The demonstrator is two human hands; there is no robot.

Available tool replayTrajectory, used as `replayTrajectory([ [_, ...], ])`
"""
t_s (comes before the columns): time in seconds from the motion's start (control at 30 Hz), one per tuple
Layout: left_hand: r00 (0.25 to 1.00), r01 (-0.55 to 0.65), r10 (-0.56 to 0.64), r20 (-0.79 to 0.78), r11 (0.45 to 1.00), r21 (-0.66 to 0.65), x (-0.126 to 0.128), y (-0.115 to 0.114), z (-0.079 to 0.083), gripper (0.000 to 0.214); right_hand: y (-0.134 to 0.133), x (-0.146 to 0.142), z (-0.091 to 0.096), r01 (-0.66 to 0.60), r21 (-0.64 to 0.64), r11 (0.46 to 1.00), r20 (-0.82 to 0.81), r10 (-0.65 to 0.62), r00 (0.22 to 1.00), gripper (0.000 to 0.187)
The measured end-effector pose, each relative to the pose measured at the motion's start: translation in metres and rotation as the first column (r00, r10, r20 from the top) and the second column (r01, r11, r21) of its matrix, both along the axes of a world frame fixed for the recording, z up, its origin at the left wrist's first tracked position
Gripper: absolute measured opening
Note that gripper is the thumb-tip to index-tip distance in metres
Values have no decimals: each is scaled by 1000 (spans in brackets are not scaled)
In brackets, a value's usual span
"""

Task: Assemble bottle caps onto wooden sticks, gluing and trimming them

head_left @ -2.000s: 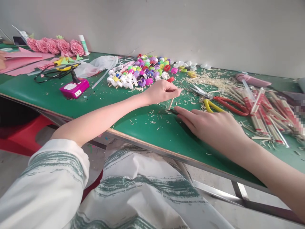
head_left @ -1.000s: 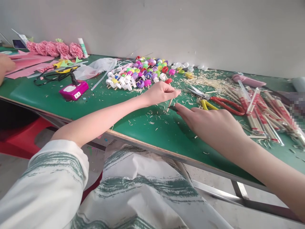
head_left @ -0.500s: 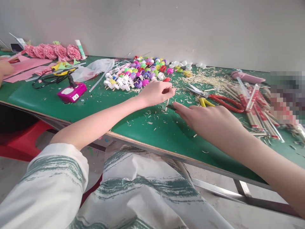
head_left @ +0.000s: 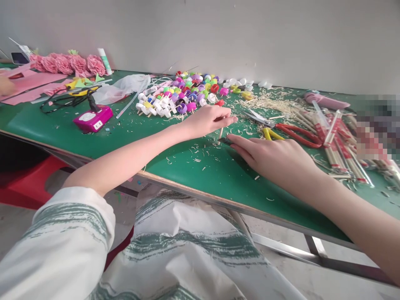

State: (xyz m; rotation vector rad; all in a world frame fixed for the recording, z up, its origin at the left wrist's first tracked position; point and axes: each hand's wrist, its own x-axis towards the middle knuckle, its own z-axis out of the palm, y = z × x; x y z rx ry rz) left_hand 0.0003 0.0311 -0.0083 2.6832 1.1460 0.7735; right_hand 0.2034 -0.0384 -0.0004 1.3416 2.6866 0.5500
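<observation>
Above the green table, my left hand is closed in a pinch round a short thin wooden stick, whose lower end points down at the tabletop. My right hand is closed on a knife; only its dark blade shows, against the stick's lower end, and the handle is hidden in the fingers. A red bottle cap shows just behind my left hand; whether it touches the hand I cannot tell. Beyond lies a heap of coloured bottle caps, some with short sticks through them. Pale shavings are scattered below my hands.
Red-handled scissors and a yellow-handled tool lie by my right hand. Bundled sticks are farther right. A purple power socket, plastic bag and pink paper flowers are left. Another person's hand shows at the left edge.
My left hand has shifted slightly right, with the stick still in its pinch. The knife blade stays at the stick's lower end, and the view has shifted a little.
</observation>
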Motion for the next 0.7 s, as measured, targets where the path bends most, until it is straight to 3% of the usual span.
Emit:
replayTrajectory([
  [0.7, 989, 70, -50, 141, 988, -137, 1, -3, -3, 38, -5, -6, 12, 17, -43, 999, 90, -13, 996, 53],
])
